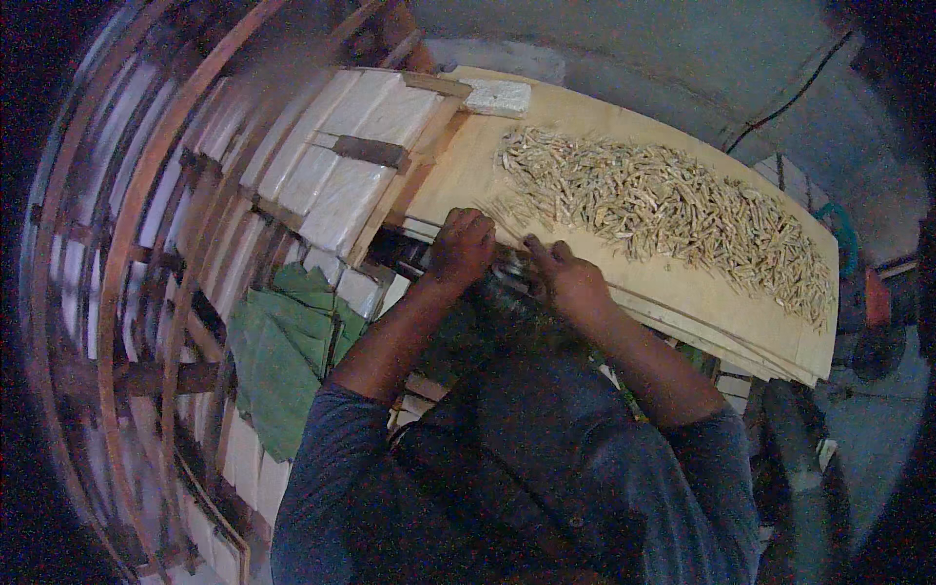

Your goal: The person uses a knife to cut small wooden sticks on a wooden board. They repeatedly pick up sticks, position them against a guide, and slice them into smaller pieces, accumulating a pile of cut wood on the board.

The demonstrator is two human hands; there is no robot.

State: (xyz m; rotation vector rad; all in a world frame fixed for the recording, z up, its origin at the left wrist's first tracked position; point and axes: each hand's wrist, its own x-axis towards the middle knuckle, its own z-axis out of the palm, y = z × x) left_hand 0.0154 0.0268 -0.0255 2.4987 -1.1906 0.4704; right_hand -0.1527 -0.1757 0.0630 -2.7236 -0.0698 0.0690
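Left hand [460,246] fisted | right hand [568,278] beside (board [682,283] edge) | sticks [663,210]

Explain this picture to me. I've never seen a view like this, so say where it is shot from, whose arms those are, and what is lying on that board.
There is one picture, taken by a wide-angle camera on a person's head, looking down; that bends straight edges near the rim. The two forearms rising from the bottom are the wearer's own. The left hand and right hand meet at the near edge of a pale wooden board. What the fingers grip there is too dark to tell. On the board lies a long heap of small pale sticks and a white block. To the left stand wooden racks with a green cloth.
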